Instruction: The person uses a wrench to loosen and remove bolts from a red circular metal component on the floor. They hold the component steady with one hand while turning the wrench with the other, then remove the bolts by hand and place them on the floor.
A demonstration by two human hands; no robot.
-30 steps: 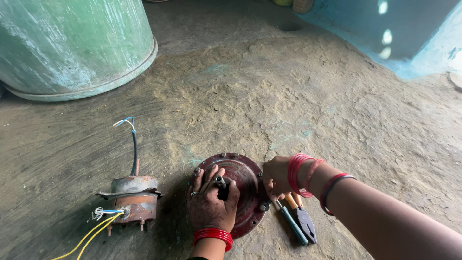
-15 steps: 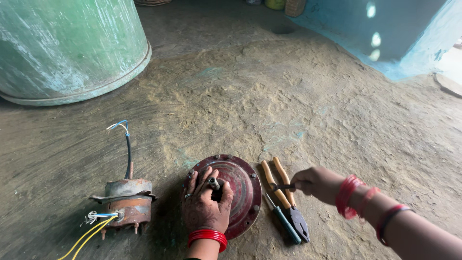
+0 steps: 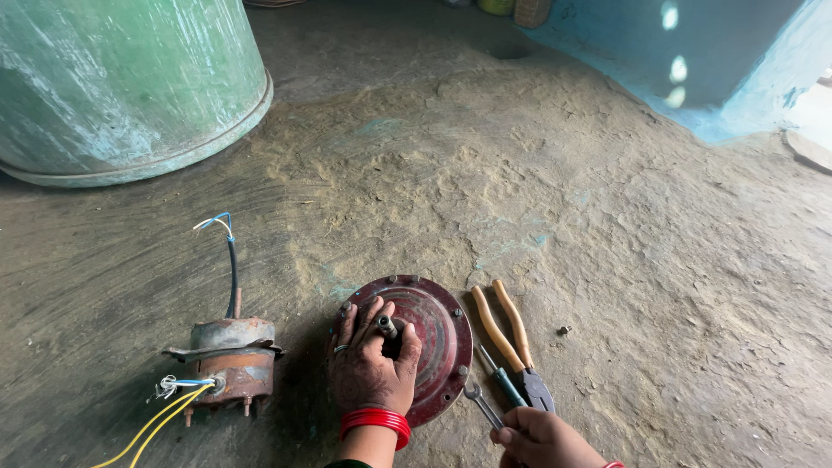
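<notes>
My left hand (image 3: 371, 368), with red bangles at the wrist, rests on a dark red round motor cover (image 3: 442, 325) lying on the floor. Its fingers are closed around the short metal shaft (image 3: 386, 327) at the cover's middle. My right hand (image 3: 542, 439) is at the bottom edge, just right of the cover. Its curled fingers pinch the near end of a small spanner (image 3: 478, 404) that lies on the floor. Pliers with orange handles (image 3: 507, 329) and a teal-handled screwdriver (image 3: 503, 381) lie right beside the spanner.
A rusty motor core (image 3: 230, 360) with a black cable and yellow and blue wires stands left of the cover. A large green drum (image 3: 113, 78) fills the far left. A blue wall (image 3: 693, 61) rises at the far right. The floor is bare packed earth.
My right hand left the cover's right edge, swung out over the tools, then drew back to the spanner's near end. The left hand stayed on the shaft.
</notes>
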